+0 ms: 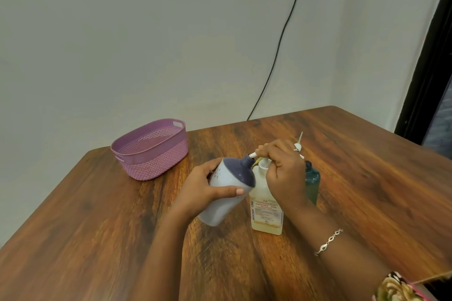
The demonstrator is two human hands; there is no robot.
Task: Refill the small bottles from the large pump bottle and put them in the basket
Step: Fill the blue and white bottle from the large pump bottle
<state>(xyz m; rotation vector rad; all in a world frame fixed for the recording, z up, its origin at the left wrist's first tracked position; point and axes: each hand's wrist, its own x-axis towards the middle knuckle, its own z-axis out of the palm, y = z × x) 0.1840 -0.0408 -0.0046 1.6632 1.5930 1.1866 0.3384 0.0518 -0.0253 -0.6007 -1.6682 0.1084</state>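
My left hand (205, 188) grips a white bottle with a dark purple top (228, 187), tilted so its open neck sits just under the pump spout. The large pump bottle (265, 212) stands on the table, holding pale yellow liquid low in its body. My right hand (281, 168) is curled over the pump head, fingers wrapped around the white nozzle. A teal bottle (312, 183) stands upright just behind my right hand, partly hidden by it. The purple basket (151, 151) sits at the table's far left with nothing visible inside.
A white pump cap with its dip tube (299, 145) lies behind my right hand. The wooden table (367, 178) ends at a wall, where a black cable (276, 56) hangs down. A dark door frame stands at the right.
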